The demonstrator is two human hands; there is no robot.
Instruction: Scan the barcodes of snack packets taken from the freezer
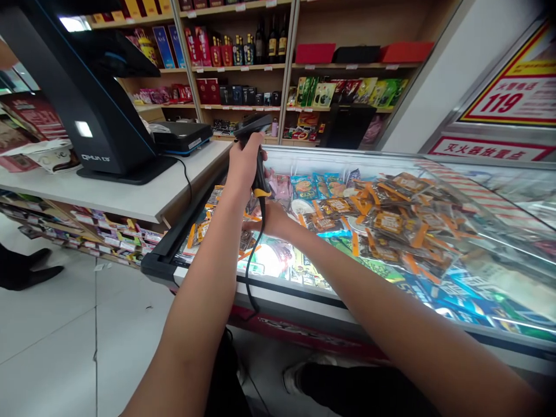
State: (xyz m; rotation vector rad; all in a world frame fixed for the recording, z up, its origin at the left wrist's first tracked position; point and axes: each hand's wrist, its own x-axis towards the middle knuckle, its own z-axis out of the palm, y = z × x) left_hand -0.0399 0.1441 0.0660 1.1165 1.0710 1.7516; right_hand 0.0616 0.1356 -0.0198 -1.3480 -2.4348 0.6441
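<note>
1. Left arm stretched forward and upward, forearm bare; wrist nearly straight; left hand (244, 162) raised, fingers curled shut in a grip.
2. Right arm reaching forward from the lower right, crossing behind the left forearm; right hand (273, 218) lower, mostly hidden; its fingers cannot be seen.

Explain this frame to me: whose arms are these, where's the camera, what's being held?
It is one picture from a camera worn on a person's head, looking forward and down, so both bare arms are the wearer's own. The left hand grips a black handheld barcode scanner with a yellow band; its cable hangs down. The right hand reaches to just below the scanner handle, mostly hidden behind it, so what it grips is unclear. Below is a glass-topped chest freezer full of packaged snacks. To the left, a white counter carries a black checkout terminal. Shelves of bottles and boxes stand behind.
</note>
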